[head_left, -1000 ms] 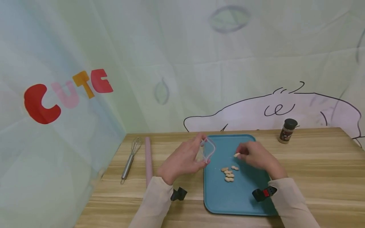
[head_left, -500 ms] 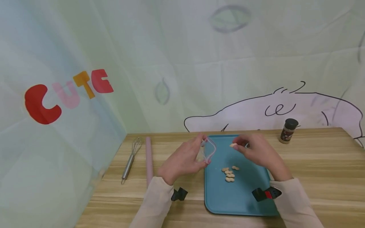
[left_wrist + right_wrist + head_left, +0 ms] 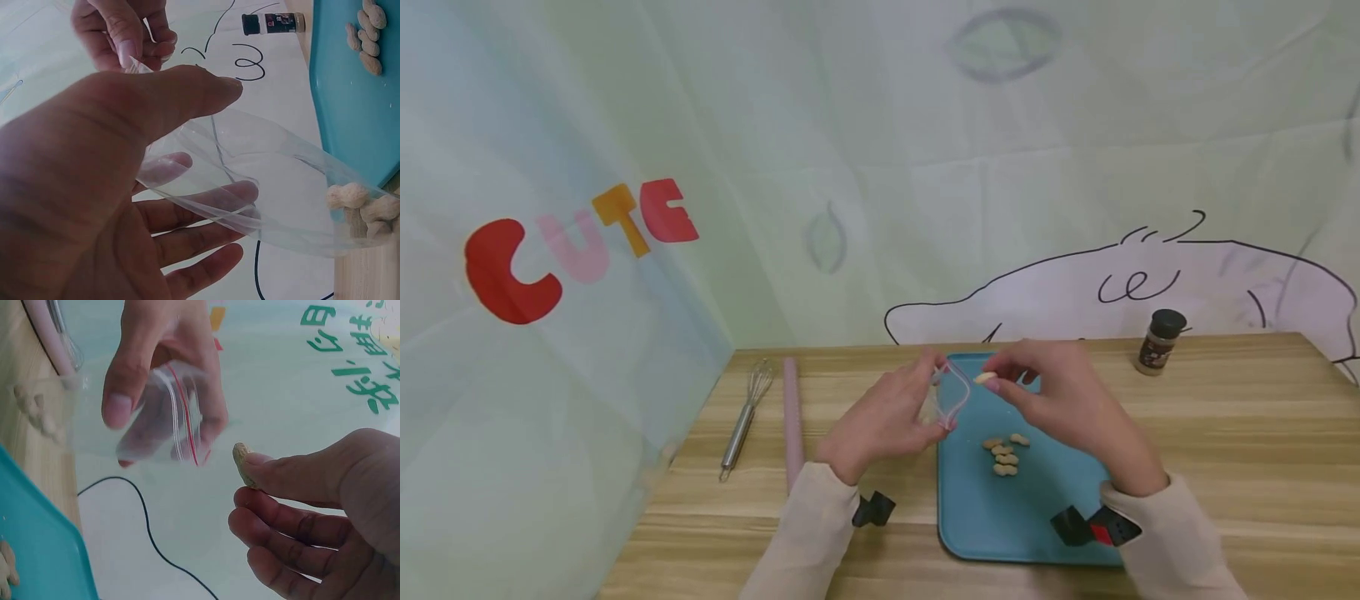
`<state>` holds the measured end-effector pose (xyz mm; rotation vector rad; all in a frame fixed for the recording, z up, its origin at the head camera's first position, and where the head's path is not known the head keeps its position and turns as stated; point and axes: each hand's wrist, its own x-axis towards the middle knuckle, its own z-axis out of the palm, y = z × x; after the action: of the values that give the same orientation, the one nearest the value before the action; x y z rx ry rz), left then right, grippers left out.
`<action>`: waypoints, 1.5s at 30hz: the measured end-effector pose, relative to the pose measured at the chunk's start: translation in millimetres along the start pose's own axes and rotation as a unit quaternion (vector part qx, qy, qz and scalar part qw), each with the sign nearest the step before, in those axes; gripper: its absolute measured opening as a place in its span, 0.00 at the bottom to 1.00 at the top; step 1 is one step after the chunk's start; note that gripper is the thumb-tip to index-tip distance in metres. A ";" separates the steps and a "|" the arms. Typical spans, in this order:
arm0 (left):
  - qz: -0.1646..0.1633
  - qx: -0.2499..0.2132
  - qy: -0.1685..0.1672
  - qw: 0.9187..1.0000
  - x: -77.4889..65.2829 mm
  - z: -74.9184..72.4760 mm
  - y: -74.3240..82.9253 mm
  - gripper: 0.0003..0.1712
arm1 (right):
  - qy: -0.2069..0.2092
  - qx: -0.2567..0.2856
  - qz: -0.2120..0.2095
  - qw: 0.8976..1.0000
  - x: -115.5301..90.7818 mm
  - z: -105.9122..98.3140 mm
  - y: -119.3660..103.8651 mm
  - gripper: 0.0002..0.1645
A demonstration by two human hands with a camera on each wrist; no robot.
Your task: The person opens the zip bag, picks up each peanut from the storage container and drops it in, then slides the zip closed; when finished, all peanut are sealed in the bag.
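While my right sleeve (image 3: 1180,542) covers its near right corner, the blue tray (image 3: 1022,525) lies on the wooden table (image 3: 1247,467). Five peanuts (image 3: 1005,459) rest loose on it, closer to its left edge, I think for easy reach. Above this left edge my left hand (image 3: 880,421) grips a clear zip bag (image 3: 294,206); thumb and fingers stand at two ends of its mouth, probably so that the film cannot fall together. A few bagged peanuts (image 3: 379,209) sit in the lower end, and their weight perhaps helps it to hang straight. My right hand (image 3: 1067,396) pinches one single peanut (image 3: 244,465) between thumb and fingertips, just beside the mouth but not inside; so light a hold seems enough for such a small shell. Toward the table's left edge lie a pink rod (image 3: 792,417), partly hidden by my left sleeve (image 3: 805,533), and a wire whisk (image 3: 741,429). Near the far edge, right of the tray, stands a dark-capped jar (image 3: 1159,346). Behind everything hangs a pale green cloth (image 3: 865,150) with coloured letters "CUTE" (image 3: 617,204) and a line drawing (image 3: 1060,292).
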<state>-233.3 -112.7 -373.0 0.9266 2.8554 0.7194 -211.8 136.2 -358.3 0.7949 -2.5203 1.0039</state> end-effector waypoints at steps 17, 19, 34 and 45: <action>0.014 0.000 0.005 1.000 -2.8 4.0 -2.0 0.38 | -0.014 0.014 -0.014 1.000 -1.5 27.4 -6.6 0.08; 0.020 -0.004 0.007 1.000 -2.9 4.4 -2.6 0.37 | -0.016 0.009 -0.011 1.000 -1.6 28.8 -6.6 0.09; 0.008 -0.002 0.006 1.000 -2.7 1.4 -3.0 0.38 | -0.036 0.039 -0.013 0.999 1.6 19.3 -1.5 0.07; -0.009 -0.001 0.009 1.000 -2.5 -1.6 -2.5 0.38 | -0.081 0.029 0.011 0.996 0.4 4.4 6.5 0.06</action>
<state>-233.0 -116.5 -372.9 0.8964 2.8742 0.7321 -216.4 136.8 -364.7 0.9025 -2.6517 1.0642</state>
